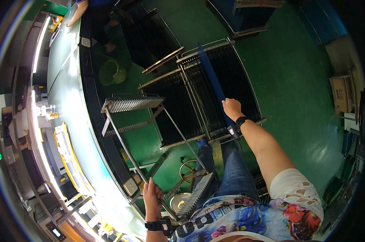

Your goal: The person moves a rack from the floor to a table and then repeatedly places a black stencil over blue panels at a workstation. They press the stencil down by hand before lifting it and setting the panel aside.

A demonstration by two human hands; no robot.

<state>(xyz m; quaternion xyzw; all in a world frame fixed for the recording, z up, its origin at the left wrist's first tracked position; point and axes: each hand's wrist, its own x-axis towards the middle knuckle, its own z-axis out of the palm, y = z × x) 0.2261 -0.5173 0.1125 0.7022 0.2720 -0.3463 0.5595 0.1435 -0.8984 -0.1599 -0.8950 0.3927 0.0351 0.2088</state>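
Observation:
My right hand is closed on the near end of a thin blue sheet. The sheet stands on edge above a slotted floor rack full of dark panels; I cannot tell whether its lower edge sits in a slot. Down at the left, my left hand wraps round a rail of a metal rack with toothed bars at both ends. No panels show in this rack, which stands between my legs and the lit bench.
A glowing workbench runs along the left, with another person's arm at its far end. Filled racks and a green basket stand on the floor. A blue-sided rack is farther off; a cardboard box lies right.

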